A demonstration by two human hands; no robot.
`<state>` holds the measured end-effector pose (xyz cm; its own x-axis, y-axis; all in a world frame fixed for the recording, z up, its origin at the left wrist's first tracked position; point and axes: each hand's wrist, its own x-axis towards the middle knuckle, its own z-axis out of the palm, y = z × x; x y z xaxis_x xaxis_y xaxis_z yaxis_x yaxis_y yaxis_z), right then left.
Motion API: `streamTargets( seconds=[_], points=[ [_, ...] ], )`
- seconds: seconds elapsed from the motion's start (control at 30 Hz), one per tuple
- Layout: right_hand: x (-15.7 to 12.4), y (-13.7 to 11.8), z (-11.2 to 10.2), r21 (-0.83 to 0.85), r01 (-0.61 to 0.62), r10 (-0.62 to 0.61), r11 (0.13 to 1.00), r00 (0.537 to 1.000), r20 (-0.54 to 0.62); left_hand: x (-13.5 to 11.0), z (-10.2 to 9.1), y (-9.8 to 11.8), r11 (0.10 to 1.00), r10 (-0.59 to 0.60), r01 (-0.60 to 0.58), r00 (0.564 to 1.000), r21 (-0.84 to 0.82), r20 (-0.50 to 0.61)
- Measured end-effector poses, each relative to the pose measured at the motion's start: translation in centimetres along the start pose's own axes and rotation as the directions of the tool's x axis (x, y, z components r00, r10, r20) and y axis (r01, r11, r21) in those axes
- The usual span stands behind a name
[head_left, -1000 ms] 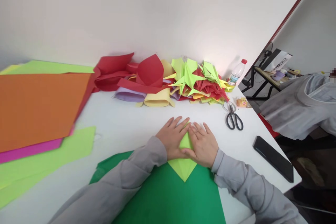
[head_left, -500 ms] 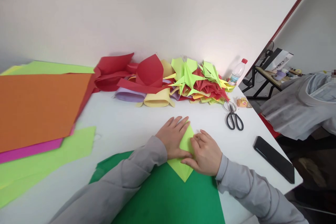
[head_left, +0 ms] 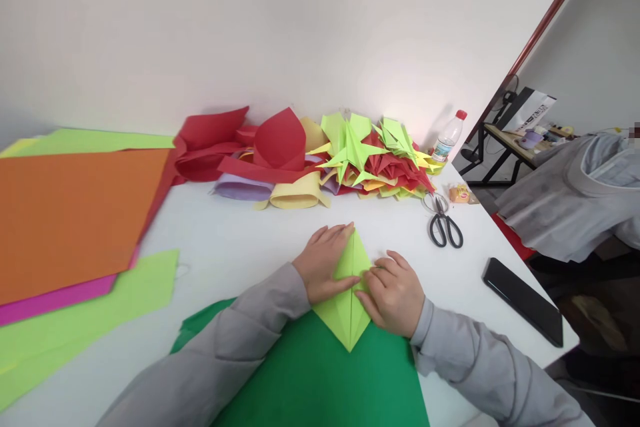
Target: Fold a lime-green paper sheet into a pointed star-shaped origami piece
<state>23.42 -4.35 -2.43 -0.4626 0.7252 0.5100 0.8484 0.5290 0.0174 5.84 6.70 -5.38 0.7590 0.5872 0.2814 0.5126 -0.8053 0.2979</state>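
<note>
A lime-green sheet of paper (head_left: 353, 260), folded into a kite-like diamond with a crease or seam down its middle, lies partly on a large dark green sheet (head_left: 320, 380). My left hand (head_left: 326, 267) rests flat along the diamond's left side, fingers stretched out and thumb reaching over the paper. At the right edge is my right hand (head_left: 393, 293); its fingers are curled, with thumb and index finger closed on the paper's edge. Part of that edge is hidden under the fingers.
Orange paper (head_left: 75, 220) covers other sheets at the left. Rolled red paper (head_left: 281, 143) and green folded shapes (head_left: 350, 147) line the wall. Scissors (head_left: 445, 227), a bottle (head_left: 449, 137), a wrapped snack (head_left: 461, 193) and a black phone (head_left: 523, 300) are at the right. Beyond, a person's grey clothing (head_left: 555, 193) shows.
My left hand has shifted slightly left, and more of the diamond and its middle line shows. My right thumb has moved up and in onto the right edge. The view has tilted slightly.
</note>
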Motion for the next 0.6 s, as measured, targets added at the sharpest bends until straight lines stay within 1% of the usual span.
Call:
streamTargets(
  seconds=[0.07, 0.17, 0.3, 0.43, 0.53, 0.6],
  points=[
    [0.0, 0.1, 0.0, 0.025, -0.052, 0.052, 0.998, 0.999, 0.011, -0.1, 0.1, -0.3, 0.999, -0.003, 0.0, 0.999, -0.052, -0.045],
    [0.0, 0.3, -0.1, 0.074, -0.126, 0.124, 0.989, 0.991, 0.042, -0.2, 0.2, -0.6, 0.994, -0.05, 0.04, 0.993, -0.099, -0.108],
    [-0.1, 0.9, 0.1, 0.104, -0.2, 0.196, 0.974, 0.979, 0.049, -0.4, 0.2, -0.8, 0.984, -0.071, 0.053, 0.992, -0.17, -0.101],
    [-0.2, 1.4, 0.5, 0.075, -0.24, 0.231, 0.968, 0.966, 0.112, -0.5, 0.1, -0.9, 0.966, -0.089, 0.053, 0.987, -0.255, -0.131],
    [-0.2, 1.4, 0.7, 0.05, -0.255, 0.243, 0.966, 0.955, 0.17, -0.6, 0.0, -1.0, 0.96, -0.116, 0.066, 0.978, -0.273, -0.174],
    [-0.2, 1.3, 0.7, 0.038, -0.264, 0.253, 0.964, 0.949, 0.186, -0.7, 0.0, -1.2, 0.958, -0.141, 0.085, 0.972, -0.274, -0.188]
  ],
)
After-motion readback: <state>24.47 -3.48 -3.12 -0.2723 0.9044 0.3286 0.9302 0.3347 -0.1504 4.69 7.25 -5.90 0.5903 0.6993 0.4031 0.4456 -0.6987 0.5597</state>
